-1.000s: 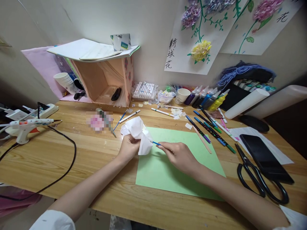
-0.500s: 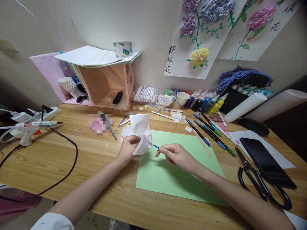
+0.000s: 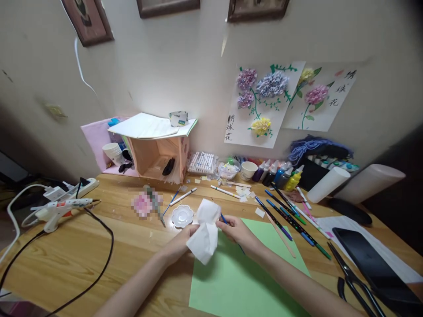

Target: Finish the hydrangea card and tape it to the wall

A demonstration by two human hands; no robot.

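Observation:
A crumpled white tissue [image 3: 204, 244] is pinched in my left hand [image 3: 183, 237], above the left edge of a green sheet of paper [image 3: 261, 277]. My right hand [image 3: 237, 232] is closed around a thin blue paintbrush [image 3: 224, 219], and its fingertips meet the tissue's right side. The brush's bristles are hidden from view. Just behind my left hand lies a white flower-shaped paint palette [image 3: 182, 216].
Marker pens [image 3: 280, 220], a wooden stick [image 3: 282, 237], large scissors [image 3: 353, 277] and a black phone [image 3: 370, 264] lie to the right. A hot glue gun [image 3: 66, 209] with its cable is on the left. Paint bottles [image 3: 277, 174] and a paper cup [image 3: 248, 170] line the wall.
The view has tilted up, showing more wall. My right hand has come up against the tissue, and the brush now points up beside it. The palette is less covered.

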